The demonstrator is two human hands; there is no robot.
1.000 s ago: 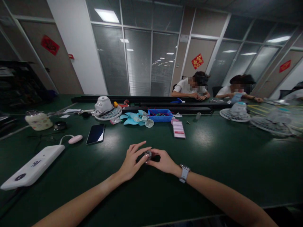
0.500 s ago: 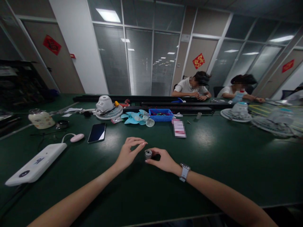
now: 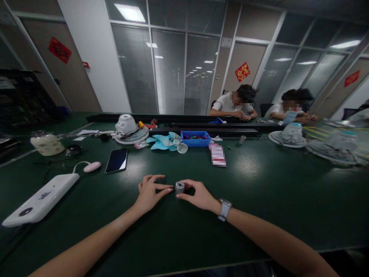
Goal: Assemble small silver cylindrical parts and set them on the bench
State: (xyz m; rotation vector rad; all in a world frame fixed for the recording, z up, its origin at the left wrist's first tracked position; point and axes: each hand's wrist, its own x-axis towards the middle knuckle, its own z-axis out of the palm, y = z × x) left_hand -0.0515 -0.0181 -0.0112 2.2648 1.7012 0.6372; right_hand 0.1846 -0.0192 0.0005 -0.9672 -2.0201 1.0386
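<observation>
A small silver cylinder that looks like a small electric motor [image 3: 180,187] stands upright on the green table. My right hand [image 3: 200,195], with a watch on its wrist, grips it from the right between thumb and fingers. To its left is my left hand [image 3: 150,193], palm turned toward the motor and fingers apart. The left thumb and index fingertips come very close to the motor's side; whether they touch it I cannot tell. Nothing shows in the left hand.
Behind the hands are a phone [image 3: 116,161], blue fan blades [image 3: 165,142], a blue bin [image 3: 196,139] of small parts and a pink packet [image 3: 218,155]. Fan housings [image 3: 127,129] stand farther back. A white power strip [image 3: 42,200] lies left. Two people sit across the table.
My left hand has moved left and down, its thumb and index finger now beside the motor rather than above it. My right hand keeps its grip on the motor.
</observation>
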